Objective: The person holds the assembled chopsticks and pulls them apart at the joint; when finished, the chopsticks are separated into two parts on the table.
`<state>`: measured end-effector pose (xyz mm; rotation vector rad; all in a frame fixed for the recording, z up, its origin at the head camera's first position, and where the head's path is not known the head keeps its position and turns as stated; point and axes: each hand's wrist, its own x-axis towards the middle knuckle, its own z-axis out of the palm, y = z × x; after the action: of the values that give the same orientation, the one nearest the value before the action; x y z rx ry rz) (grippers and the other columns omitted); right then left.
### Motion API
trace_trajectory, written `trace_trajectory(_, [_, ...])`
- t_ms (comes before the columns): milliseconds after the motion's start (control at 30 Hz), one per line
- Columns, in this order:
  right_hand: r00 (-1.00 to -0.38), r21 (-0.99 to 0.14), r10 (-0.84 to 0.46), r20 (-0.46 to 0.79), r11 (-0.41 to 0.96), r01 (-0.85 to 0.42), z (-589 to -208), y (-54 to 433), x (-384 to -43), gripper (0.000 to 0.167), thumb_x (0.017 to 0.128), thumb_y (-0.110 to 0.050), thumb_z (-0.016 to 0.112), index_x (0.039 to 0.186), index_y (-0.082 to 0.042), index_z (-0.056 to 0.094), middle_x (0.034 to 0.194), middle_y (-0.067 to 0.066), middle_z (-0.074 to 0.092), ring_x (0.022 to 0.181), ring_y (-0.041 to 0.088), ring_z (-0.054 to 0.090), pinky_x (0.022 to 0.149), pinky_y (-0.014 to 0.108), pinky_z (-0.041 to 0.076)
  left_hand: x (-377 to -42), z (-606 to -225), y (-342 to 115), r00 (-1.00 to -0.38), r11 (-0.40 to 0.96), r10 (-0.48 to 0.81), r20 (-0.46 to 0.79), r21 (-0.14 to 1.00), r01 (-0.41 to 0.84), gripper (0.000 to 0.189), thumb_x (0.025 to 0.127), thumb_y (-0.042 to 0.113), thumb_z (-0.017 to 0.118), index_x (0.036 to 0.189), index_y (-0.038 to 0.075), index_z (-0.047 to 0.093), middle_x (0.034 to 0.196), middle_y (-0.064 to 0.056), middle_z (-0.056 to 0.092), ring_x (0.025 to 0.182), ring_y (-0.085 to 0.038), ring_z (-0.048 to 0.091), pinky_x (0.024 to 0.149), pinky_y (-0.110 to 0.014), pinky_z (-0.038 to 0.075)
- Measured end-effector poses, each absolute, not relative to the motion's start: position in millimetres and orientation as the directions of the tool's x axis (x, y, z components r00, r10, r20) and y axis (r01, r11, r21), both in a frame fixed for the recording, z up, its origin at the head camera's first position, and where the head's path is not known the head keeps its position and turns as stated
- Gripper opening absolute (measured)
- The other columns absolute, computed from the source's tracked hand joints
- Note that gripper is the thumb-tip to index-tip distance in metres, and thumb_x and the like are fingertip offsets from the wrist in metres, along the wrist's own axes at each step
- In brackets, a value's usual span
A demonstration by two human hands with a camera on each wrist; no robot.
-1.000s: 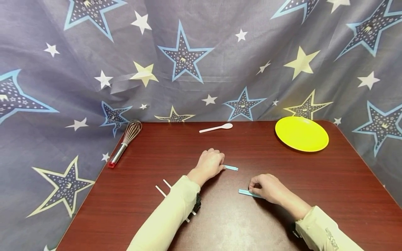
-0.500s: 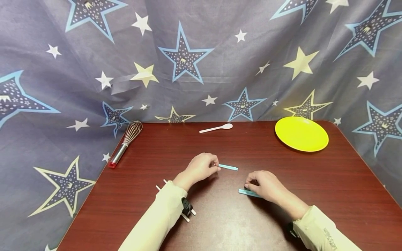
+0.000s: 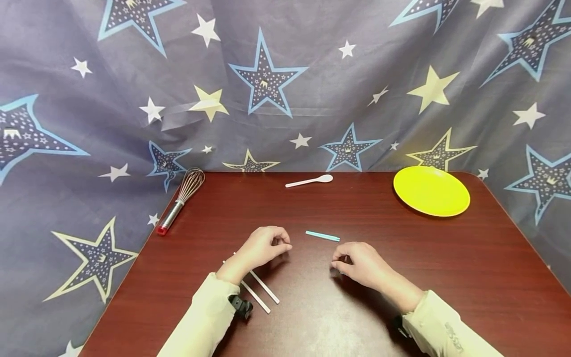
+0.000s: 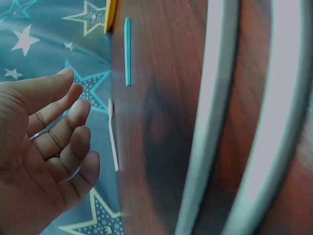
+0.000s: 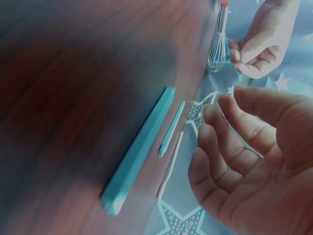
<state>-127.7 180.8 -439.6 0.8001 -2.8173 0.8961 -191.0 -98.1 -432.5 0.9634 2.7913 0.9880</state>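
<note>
Head view. Carrier: one reddish-brown counter [image 3: 366, 213]. Left hand [image 3: 262, 247]: raised above the middle, its wrist crossing over two white chopsticks [image 3: 265, 287]; fingers loosely curled, a small gap between thumb and forefinger, nothing held. Right hand [image 3: 363, 264]: right of the middle, likewise loosely curled, no load visible. Light-blue stick, far piece [image 3: 322, 236]: on the counter between the hands, nearer the far edge than either, untouched; single or doubled, cannot tell. Wire whisk [image 3: 180, 201]: along the left edge by the far left corner, red end toward the near side. White spoon [image 3: 308, 182]: just inside the far edge. Yellow plate [image 3: 431, 191]: at the far right corner. The larger wares sit at the margins, presumably to leave the middle to the hands; the white chopsticks lie side by side, probably as a set.

Left wrist view. Palm and fingers in full sight: half bent, spread a little, thumb tip near the forefinger, nothing in them. White chopsticks close by, apart from the fingers.

Right wrist view. Fingers gently bent, thumb near forefinger, no hold on anything. Light-blue stick, near piece [image 5: 139, 149]: on the counter beside the hand, untouched, roughly in line with the far piece, perhaps for order.
</note>
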Motion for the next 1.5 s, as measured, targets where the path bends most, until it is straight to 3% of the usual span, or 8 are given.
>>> trace_trajectory(300, [-0.825,-0.556,-0.516,0.229,0.626,-0.546,-434.8,153.3,-128.2,0.009,0.084,-0.013,0.074,0.082,-0.019,0.067,0.074,-0.015,0.061,0.07,0.001,0.056,0.065,0.025,0.046,-177.7,-437.0,-122.6,-0.833,0.618,0.539,0.125,0.613,0.492,0.009,0.084,0.016,0.075,0.083,0.018,0.066,0.067,0.012,0.056,0.059,-0.004,0.05,0.059,-0.024,0.043])
trace_trajectory(733, [-0.789,-0.496,-0.59,0.174,0.639,-0.588,-430.9,102.5,-127.5,0.014,0.082,-0.023,0.075,0.09,-0.014,0.067,0.082,-0.005,0.07,0.078,0.012,0.064,0.071,0.034,0.049,-165.2,-442.3,-158.2,-0.873,0.633,0.478,0.103,0.648,0.423,0.011,0.082,0.013,0.077,0.085,0.014,0.066,0.069,0.01,0.057,0.056,-0.008,0.05,0.053,-0.023,0.042])
trace_trajectory(1267, [-0.794,-0.392,-0.607,-0.036,0.739,-0.548,-431.7,45.2,-115.1,0.031,0.079,-0.04,0.078,0.097,-0.018,0.066,0.074,-0.01,0.055,0.067,0.006,0.051,0.062,0.026,0.042,-161.0,-453.0,-162.0,-0.878,0.597,0.462,0.129,0.687,0.415,0.013,0.082,0.007,0.076,0.086,0.017,0.068,0.075,0.01,0.061,0.067,-0.009,0.055,0.06,-0.023,0.045])
trace_trajectory(1500, [-0.819,-0.288,-0.569,-0.074,0.798,-0.529,-435.4,29.2,-112.9,0.032,0.079,-0.045,0.077,0.083,-0.02,0.058,0.067,-0.011,0.048,0.063,0.009,0.05,0.059,0.029,0.043,-161.2,-455.7,-161.0,-0.873,0.601,0.47,0.133,0.676,0.426,0.009,0.085,0.007,0.073,0.086,0.015,0.069,0.076,0.01,0.061,0.07,-0.01,0.057,0.064,-0.024,0.046])
